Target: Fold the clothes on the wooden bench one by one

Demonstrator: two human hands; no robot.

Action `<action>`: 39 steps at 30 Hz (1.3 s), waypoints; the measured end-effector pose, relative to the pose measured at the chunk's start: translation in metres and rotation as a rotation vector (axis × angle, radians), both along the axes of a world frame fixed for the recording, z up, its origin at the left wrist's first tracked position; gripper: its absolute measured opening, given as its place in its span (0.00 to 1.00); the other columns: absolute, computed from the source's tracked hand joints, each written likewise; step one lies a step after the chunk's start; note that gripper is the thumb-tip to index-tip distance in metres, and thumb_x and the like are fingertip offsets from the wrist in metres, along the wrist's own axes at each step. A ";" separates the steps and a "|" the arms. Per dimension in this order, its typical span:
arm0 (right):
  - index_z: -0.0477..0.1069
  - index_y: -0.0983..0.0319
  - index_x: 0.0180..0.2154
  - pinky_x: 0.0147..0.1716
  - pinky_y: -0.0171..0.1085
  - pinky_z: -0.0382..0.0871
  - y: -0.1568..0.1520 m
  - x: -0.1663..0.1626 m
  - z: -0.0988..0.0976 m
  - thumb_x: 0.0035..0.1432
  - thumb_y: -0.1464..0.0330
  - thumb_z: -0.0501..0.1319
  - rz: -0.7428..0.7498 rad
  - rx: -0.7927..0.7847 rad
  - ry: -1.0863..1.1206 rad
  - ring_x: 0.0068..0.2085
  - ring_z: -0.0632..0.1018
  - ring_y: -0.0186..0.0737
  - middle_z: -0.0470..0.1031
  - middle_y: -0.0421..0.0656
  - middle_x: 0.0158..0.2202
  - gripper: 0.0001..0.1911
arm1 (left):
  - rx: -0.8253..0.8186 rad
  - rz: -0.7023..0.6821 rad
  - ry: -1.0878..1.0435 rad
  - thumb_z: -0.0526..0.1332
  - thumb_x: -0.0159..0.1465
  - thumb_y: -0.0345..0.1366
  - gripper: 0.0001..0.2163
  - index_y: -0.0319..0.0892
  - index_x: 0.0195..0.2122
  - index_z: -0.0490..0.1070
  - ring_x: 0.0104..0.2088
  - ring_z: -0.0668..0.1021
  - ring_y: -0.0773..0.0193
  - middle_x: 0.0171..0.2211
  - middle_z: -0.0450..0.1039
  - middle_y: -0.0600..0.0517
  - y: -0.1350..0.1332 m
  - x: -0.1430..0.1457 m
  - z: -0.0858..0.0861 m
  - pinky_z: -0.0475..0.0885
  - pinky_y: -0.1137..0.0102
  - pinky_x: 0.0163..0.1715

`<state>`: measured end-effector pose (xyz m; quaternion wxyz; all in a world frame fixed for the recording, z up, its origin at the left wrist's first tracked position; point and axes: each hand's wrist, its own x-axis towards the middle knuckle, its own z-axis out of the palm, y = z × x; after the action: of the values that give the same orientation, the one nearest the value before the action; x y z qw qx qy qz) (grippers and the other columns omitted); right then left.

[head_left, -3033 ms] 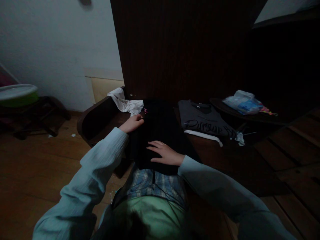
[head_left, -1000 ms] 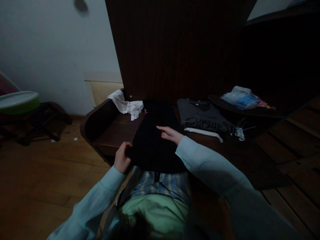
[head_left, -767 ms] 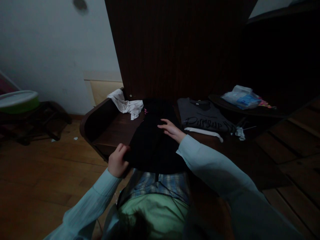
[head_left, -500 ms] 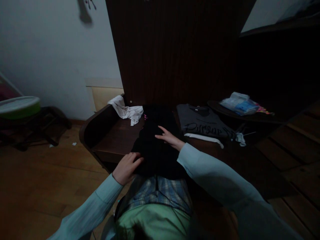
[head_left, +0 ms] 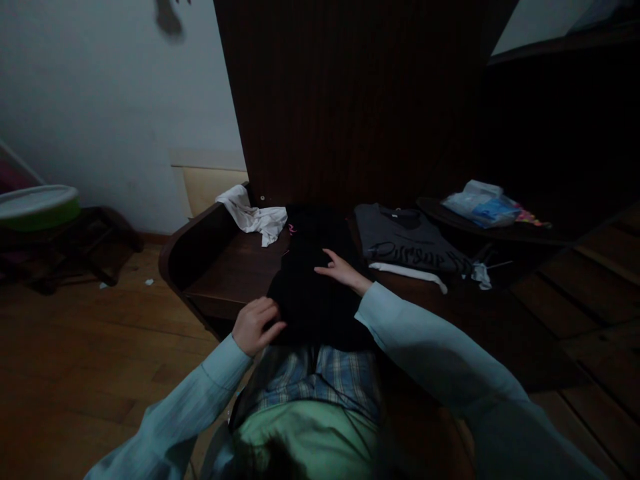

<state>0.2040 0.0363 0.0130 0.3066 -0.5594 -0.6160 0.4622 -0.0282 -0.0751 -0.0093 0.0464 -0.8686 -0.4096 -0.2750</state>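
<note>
A black garment (head_left: pixel 305 293) with small pink marks near its far end lies along the dark wooden bench and reaches over my lap. At its left near edge is my left hand (head_left: pixel 256 325), fingers curled on the cloth and thumb a little apart, closed on that edge; the fingertips are partly lost against the black. My right hand (head_left: pixel 343 272) rests on top of the garment toward its right side, thumb and forefinger spread, holding nothing. To the right lies a folded dark grey T-shirt (head_left: pixel 400 233) with black lettering.
A crumpled white cloth (head_left: pixel 255 217) hangs over the bench's left armrest (head_left: pixel 175 247). A white strip (head_left: pixel 407 273) lies before the T-shirt. Clear plastic packets (head_left: pixel 483 203) sit on a dark round surface at right. A green-sided basin (head_left: pixel 40 207) stands on a low stool at far left.
My left hand has shifted slightly up and right along the garment's edge. My right hand stays nearly in place on the cloth. The view has tilted a little.
</note>
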 end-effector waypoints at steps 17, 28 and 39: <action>0.70 0.64 0.35 0.14 0.26 0.47 0.063 -0.027 0.004 0.52 0.64 0.59 0.008 -0.099 0.233 0.16 0.58 0.24 0.61 0.34 0.18 0.11 | -0.635 0.272 -0.400 0.52 0.56 0.51 0.18 0.40 0.28 0.70 0.32 0.75 0.61 0.29 0.74 0.49 -0.008 -0.016 -0.028 0.67 0.71 0.33; 0.64 0.59 0.43 0.22 0.24 0.60 0.063 -0.021 0.006 0.51 0.71 0.58 -0.112 -0.050 0.216 0.26 0.68 0.25 0.69 0.38 0.32 0.15 | -0.936 0.221 -0.198 0.53 0.50 0.57 0.23 0.41 0.14 0.64 0.18 0.67 0.68 0.13 0.64 0.54 -0.002 -0.038 -0.008 0.60 0.74 0.21; 0.67 0.62 0.43 0.50 0.45 0.61 0.003 0.062 0.008 0.49 0.67 0.61 0.212 0.417 -0.443 0.48 0.71 0.42 0.71 0.47 0.45 0.17 | -0.391 -0.001 -0.026 0.47 0.62 0.42 0.15 0.41 0.34 0.70 0.38 0.74 0.62 0.34 0.74 0.48 0.068 0.027 0.056 0.65 0.70 0.40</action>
<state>0.2660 0.0389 0.0205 0.2233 -0.5043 -0.8040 0.2224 -0.0015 -0.0075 0.0471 -0.1285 -0.8576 -0.4554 -0.2014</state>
